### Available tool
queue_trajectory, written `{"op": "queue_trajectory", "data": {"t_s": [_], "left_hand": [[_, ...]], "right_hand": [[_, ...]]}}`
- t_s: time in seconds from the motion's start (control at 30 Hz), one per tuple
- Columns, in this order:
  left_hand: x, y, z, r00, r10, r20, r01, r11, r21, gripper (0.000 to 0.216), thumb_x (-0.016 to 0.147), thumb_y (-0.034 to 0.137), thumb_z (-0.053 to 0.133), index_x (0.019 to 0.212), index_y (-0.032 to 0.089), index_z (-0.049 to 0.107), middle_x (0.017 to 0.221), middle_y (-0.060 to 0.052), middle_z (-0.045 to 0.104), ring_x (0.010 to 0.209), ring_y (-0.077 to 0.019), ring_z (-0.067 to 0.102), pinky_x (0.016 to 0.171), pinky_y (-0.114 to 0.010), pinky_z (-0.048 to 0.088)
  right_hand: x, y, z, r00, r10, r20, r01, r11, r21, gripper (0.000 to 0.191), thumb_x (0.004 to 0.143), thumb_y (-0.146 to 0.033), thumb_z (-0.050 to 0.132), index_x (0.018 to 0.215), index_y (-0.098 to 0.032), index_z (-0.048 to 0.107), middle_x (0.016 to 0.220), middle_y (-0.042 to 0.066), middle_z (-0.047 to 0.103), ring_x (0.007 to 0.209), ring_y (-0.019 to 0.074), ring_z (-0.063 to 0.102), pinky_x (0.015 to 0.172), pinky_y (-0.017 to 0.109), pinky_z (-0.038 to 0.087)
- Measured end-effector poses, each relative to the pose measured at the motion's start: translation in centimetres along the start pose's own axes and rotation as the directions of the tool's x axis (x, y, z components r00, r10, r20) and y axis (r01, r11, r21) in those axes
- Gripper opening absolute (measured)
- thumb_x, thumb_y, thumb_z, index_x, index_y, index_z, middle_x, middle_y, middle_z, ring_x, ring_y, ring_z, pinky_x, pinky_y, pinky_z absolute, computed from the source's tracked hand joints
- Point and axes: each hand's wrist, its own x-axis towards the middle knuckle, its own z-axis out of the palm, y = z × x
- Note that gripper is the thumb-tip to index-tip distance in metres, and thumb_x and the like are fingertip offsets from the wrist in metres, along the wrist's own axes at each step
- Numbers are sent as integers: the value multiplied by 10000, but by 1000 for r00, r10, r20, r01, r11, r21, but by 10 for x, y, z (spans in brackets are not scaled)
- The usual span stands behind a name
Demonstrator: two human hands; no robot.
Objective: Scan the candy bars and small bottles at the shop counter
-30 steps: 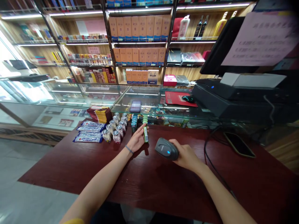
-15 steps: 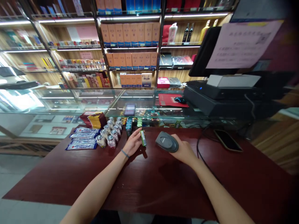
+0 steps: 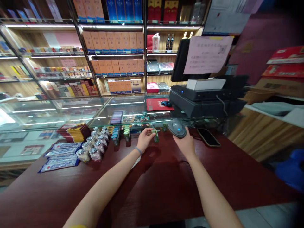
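My left hand [image 3: 145,141], a band on its wrist, pinches a small green container [image 3: 155,136] above the table. My right hand [image 3: 186,146] is wrapped round a grey barcode scanner [image 3: 177,128], whose top shows a blue light. The scanner is just right of the green container, apart from it. Left of my left hand stand short rows of similar green containers [image 3: 126,134] and blue containers [image 3: 115,136]. A pale strip [image 3: 136,162] shows partly behind my left forearm.
Lidded jars [image 3: 95,154], long blue-and-white packets [image 3: 62,154] and red and yellow packs [image 3: 76,132] line the table's [image 3: 152,190] left side. A phone [image 3: 208,137] lies right of the scanner. Behind are a glass counter [image 3: 128,104], a monitor [image 3: 179,60] and stocked shelves.
The view has turned right, so the goods appear farther left. My left hand has moved right from the small containers, its fingers now closer together. The scanner is raised, its blue light now visible.
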Motion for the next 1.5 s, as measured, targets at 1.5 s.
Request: {"op": "queue_trajectory", "data": {"t_s": [1.5], "left_hand": [[10, -25, 20, 930, 355, -98, -279, 854, 439, 411, 810, 244, 724, 1195, 197, 588, 1070, -81, 630, 995, -195, 643, 862, -347, 566]], "right_hand": [[5, 10, -5, 995, 92, -44, -74, 949, 305, 340, 730, -419, 669, 1013, -251, 580, 789, 49, 717, 733, 283, 701, 623, 333, 504]]}}
